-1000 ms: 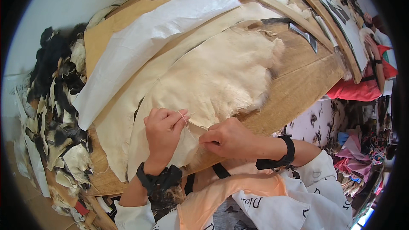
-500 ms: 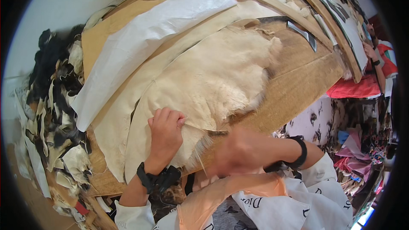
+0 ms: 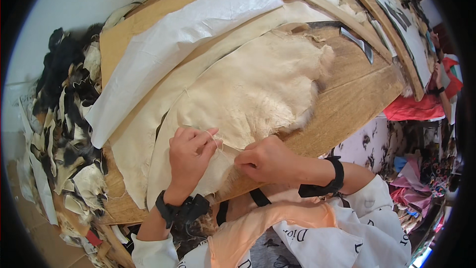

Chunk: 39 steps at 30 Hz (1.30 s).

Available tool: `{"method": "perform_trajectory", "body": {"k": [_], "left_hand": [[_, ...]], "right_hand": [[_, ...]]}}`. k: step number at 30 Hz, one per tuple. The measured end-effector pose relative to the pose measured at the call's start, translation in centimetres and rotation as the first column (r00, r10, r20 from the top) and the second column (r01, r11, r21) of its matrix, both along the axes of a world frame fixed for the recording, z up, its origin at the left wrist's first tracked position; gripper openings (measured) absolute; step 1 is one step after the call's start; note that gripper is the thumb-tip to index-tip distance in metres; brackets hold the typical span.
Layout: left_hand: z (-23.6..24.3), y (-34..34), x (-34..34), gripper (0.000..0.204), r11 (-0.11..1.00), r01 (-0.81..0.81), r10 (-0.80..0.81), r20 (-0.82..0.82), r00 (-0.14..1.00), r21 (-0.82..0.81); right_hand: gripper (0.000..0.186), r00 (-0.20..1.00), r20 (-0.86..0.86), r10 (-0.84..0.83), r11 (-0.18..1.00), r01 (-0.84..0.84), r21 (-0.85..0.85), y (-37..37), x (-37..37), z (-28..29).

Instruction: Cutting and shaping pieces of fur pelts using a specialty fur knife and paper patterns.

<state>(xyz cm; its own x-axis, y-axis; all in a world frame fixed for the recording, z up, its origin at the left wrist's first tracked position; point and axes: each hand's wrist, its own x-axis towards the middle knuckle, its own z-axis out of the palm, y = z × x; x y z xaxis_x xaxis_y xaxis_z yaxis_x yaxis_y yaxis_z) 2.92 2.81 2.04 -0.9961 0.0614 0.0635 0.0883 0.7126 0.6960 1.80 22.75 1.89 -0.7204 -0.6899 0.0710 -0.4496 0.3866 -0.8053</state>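
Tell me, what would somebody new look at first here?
First comes the big pale hide, spread across the middle of the wooden table. Then the left hand and right hand, close together at the hide's near edge, with a thin pale thread beside the left one. Over on the left is a messy heap of black-and-white fur pieces.

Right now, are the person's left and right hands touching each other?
Apart: the head view shows a strip of pale hide in the gap between the left hand and the right hand.
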Motion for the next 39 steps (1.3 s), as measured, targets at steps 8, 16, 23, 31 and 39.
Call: {"method": "perform_trajectory", "body": {"k": [8,16,23,31,39], "left_hand": [[-1.0,0.4,-0.2,0.002,0.992,0.077,-0.078,-0.01,0.997,-0.103],[1.7,0.0,1.4,0.014,0.929,0.369,-0.367,-0.073,0.927,0.022],[-0.5,0.2,0.0,0.013,1.0,-0.011,0.011,-0.029,1.0,-0.007],[-0.7,0.8,-0.4,0.006,0.982,0.062,-0.07,-0.042,0.997,-0.18],[-0.1,1.4,-1.7,0.01,0.924,0.117,-0.255,0.356,0.899,0.365]], "right_hand": [[0.006,0.959,-0.152,0.24,0.97,-0.242,0.006,2.6,-0.7,5.2],[0.008,0.951,0.307,-0.02,0.974,0.088,-0.21,-0.2,-1.8,2.2],[0.002,0.991,-0.128,0.036,0.99,-0.019,0.137,0.8,0.3,0.7],[0.013,0.892,0.28,0.354,0.868,-0.202,-0.453,6.0,-0.9,6.0],[0.011,0.95,0.308,-0.046,0.977,0.107,-0.186,9.8,-1.7,5.2]]}}
